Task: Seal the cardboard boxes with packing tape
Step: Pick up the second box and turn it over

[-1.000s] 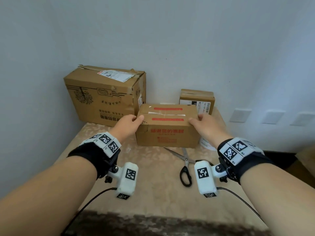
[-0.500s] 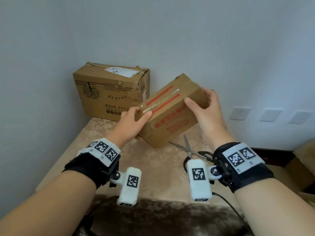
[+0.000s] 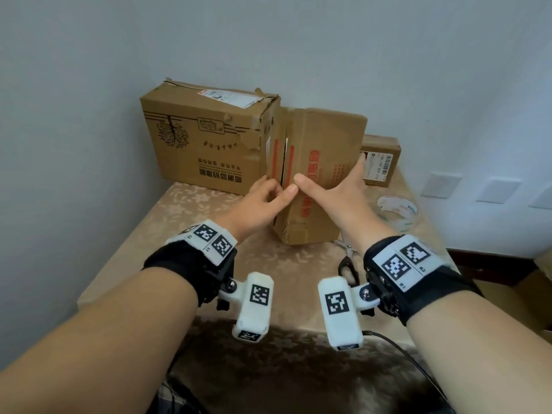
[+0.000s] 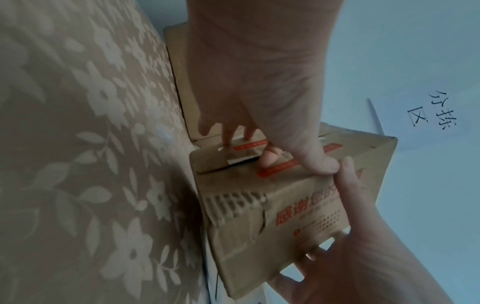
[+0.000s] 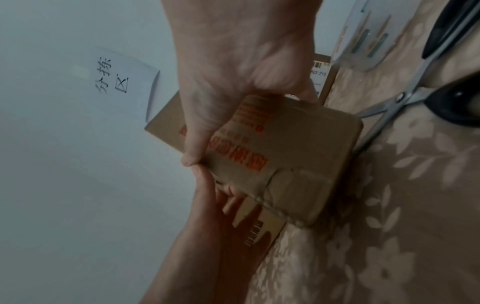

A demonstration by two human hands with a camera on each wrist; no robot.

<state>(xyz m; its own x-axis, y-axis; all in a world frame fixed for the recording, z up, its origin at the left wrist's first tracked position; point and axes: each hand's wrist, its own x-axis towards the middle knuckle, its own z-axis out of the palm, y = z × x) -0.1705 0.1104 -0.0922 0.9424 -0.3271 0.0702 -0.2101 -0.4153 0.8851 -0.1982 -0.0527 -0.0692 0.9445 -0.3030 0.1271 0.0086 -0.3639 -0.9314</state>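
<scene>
A medium cardboard box (image 3: 325, 138) with red print stands on end in the middle of the table, its flap seam with red stripes turned to the left. My left hand (image 3: 277, 189) holds the box's near left edge, thumb on the front face and fingers on the flaps at the slightly gaping seam (image 4: 228, 166). My right hand (image 3: 328, 177) grips the front face, thumb by the left edge and fingers round the right edge. The two thumbs touch. A clear packing tape roll (image 3: 397, 209) lies to the right of the box.
A large box (image 3: 209, 138) stands directly left of the held box, against the wall. A small labelled box (image 3: 379, 162) sits behind on the right. Scissors (image 3: 348, 264) lie by my right wrist. The table (image 3: 194, 210) has a beige floral cloth; walls close the back and left.
The medium box lay flat a second ago, was lifted and tilted, and now stands on end with its seam to the left. Both hands stayed on it.
</scene>
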